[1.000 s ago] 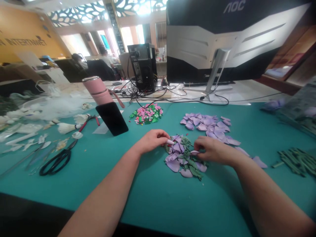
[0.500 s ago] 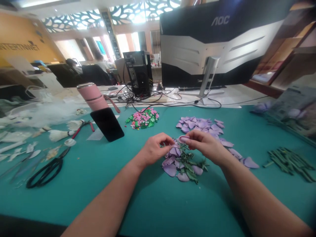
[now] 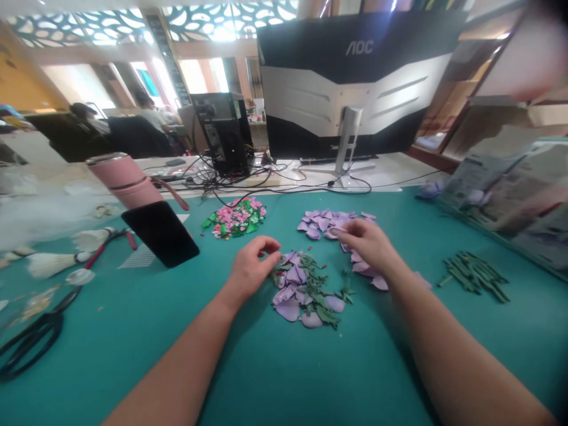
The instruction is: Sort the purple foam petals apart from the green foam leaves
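My left hand (image 3: 254, 266) rests on the teal mat (image 3: 302, 378) with its fingers curled, thumb and forefinger pinched together at the left edge of a mixed heap of purple petals and green leaf pieces (image 3: 306, 291). My right hand (image 3: 369, 244) reaches further back to a spread of loose purple petals (image 3: 320, 220). Its fingertips pinch one purple petal (image 3: 336, 230) at the edge of that spread. More petals lie under and beside my right wrist.
A small pile of pink and green pieces (image 3: 235, 218) lies behind my left hand. A black phone (image 3: 160, 234) leans by a pink bottle (image 3: 126, 180). Scissors (image 3: 26, 338) and shuttlecocks (image 3: 48, 263) lie left, green stems (image 3: 474, 275) right. A monitor (image 3: 355, 83) stands behind.
My right hand lifted a purple petal from the mixed heap and carried it back to the loose petal spread. My left hand stayed at the heap's left edge. The view shifted right.
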Motion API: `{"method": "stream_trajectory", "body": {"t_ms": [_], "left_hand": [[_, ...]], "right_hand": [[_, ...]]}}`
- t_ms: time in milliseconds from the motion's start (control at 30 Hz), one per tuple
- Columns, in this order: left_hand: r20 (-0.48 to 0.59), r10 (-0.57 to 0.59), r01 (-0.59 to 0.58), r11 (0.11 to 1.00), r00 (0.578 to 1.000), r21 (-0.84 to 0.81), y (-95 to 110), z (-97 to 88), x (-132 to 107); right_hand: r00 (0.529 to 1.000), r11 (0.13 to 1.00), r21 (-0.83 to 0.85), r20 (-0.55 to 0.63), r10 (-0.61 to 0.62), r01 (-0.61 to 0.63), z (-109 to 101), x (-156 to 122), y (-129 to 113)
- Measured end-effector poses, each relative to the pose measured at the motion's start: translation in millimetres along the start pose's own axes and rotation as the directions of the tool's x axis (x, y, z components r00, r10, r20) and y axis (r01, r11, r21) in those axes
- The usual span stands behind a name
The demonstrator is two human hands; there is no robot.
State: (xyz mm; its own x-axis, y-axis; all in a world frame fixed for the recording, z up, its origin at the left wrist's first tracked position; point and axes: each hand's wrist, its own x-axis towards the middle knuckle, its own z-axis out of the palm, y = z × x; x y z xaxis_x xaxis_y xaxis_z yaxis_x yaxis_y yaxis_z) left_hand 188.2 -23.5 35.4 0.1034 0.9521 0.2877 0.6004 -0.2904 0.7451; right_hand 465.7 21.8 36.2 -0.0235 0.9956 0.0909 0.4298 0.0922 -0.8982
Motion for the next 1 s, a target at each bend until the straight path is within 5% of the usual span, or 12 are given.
{"method": "stream_trajectory", "body": {"t_ms": [100,267,433,633,800,1000], "left_hand": [[-0.011,-0.026,0.027,0.993,1.0,0.114,-16,-2.8,5],[0.09,-0.054,0.037,0.982,0.994,0.184,-28,3.2,6],[0.232,-0.149,0.062,0.937,0.961,0.344,-16,10.8,18],[0.365,-0.257,-0.015,0.799,0.895,0.601,5,21.6,51],[0.365,-0.285,-0.001,0.787,0.886,0.616,14,29.7,60],[0.35,-0.253,0.043,0.859,0.902,0.51,13,21.1,53]], "right_hand": [[0.981,0.935,-0.345,-0.193,0.01,-0.078,-19,12,21],[0.982,0.814,-0.581,-0.152,-0.113,0.004,-21,12,21],[0.986,0.846,-0.511,0.013,-0.168,0.151,2,2,7],[0.97,0.84,-0.492,0.05,-0.236,0.23,14,0,7],[0.937,0.798,-0.493,0.219,-0.271,0.346,27,-3,4],[0.844,0.68,-0.522,0.448,-0.294,0.514,51,-15,5]]}}
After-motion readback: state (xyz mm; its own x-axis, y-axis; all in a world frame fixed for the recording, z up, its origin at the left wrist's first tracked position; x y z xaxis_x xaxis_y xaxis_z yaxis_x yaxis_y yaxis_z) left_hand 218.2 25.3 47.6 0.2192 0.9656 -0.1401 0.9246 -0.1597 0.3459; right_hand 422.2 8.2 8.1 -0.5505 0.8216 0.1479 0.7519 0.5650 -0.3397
